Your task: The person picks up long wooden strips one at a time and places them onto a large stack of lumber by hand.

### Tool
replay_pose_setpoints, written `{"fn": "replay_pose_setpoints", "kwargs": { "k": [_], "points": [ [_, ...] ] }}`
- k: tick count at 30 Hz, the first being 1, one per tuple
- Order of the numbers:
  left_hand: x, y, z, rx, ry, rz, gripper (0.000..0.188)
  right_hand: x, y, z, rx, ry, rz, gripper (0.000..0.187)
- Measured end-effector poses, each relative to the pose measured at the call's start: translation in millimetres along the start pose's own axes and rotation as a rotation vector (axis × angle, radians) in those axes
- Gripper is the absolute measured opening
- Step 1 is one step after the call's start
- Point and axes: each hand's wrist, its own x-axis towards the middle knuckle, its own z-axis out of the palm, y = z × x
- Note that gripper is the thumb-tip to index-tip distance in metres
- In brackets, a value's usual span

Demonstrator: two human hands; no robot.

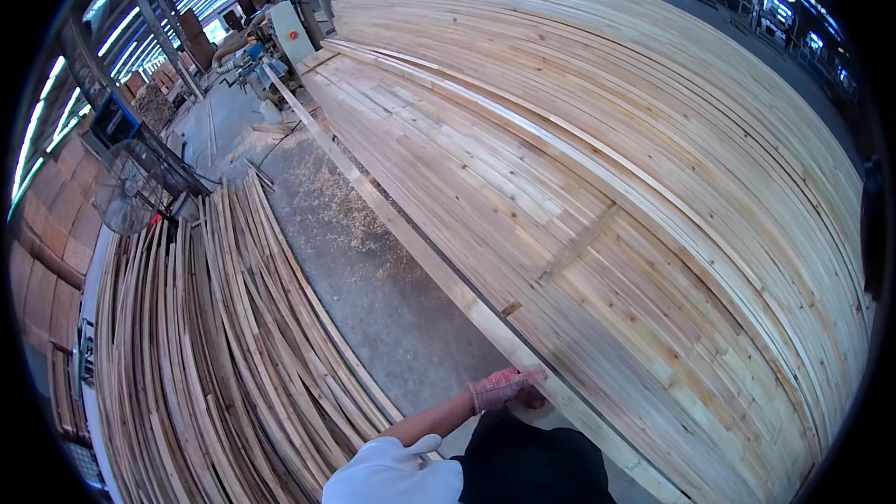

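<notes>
Your left hand point(504, 388), in a reddish work glove, reaches out from the white sleeve point(392, 471) to the near end of a long pale wooden board point(401, 224). The fingers are curled over the board's left edge, closed on it; how tightly they press you cannot tell from this view. Your right hand is not visible.

The board you hold runs away from you toward the upper left, along the left flank of the big stack of planks point(635, 177). It lies just beside that stack, touching or nearly touching its edge, and its far end points toward the sawing machine point(289, 33) at the back of the hall.

The big stack fills the right half of the view, layers of light boards lying flat, with a short cross batten point(579, 243) on its top face.

To your left lies a second pile of thin, narrow wood strips point(215, 345), running roughly parallel and fanning toward you. Between that pile and your board is a strip of grey concrete floor point(373, 289) scattered with sawdust.

A round wire fan point(121, 191) stands beyond the strips at the left. No bins or boxes show close to your hand; the stacks at the far back are too small to make out.
</notes>
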Motion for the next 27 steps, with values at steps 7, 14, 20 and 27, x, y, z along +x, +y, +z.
{"fn": "replay_pose_setpoints", "kwargs": {
  "k": [7, 14, 20, 27],
  "points": [
    [0, 109, -96, -0.003, 0.216, 0.194, 0.047, -29, -159, -116, 0.047, 0.003, -0.151, 0.053],
    [0, 216, -212, -0.213, 0.377, 0.412, 0.048, -35, -313, -186, 0.056, 0.085, -0.342, 0.049],
    [-4, 212, -227, -0.313, 0.115, 0.564, 0.050, -8, -438, -194, 0.099, 0.212, -0.469, 0.055],
    [42, 44, -97, 0.011, -0.535, -0.179, 0.058, 2, -557, -212, 0.430, 0.082, -0.840, 0.067]
  ]
}}
